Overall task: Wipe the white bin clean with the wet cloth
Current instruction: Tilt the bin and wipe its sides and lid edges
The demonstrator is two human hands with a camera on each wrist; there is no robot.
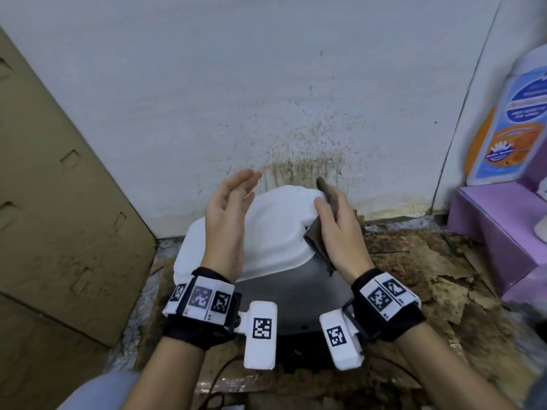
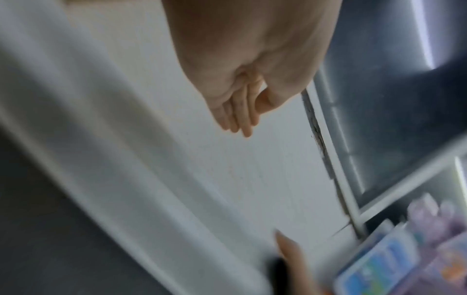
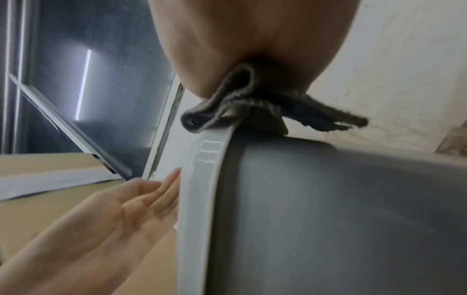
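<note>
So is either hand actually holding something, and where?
The right hand grips the dark cloth bunched at its middle, against the white bin's lid. The left hand is open, holding nothing.

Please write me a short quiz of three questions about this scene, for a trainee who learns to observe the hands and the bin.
1. True or false: the left hand holds the dark brown-grey wet cloth.
2. Which part of the bin with a white plastic lid and grey body does the cloth touch? A) the right edge of the lid B) the grey base C) nothing
3. Fill in: the left hand's fingers are ____ (straight / curled).

Key:
1. False: the right hand has the cloth in its grip; the left hand is empty.
2. A
3. straight
</note>
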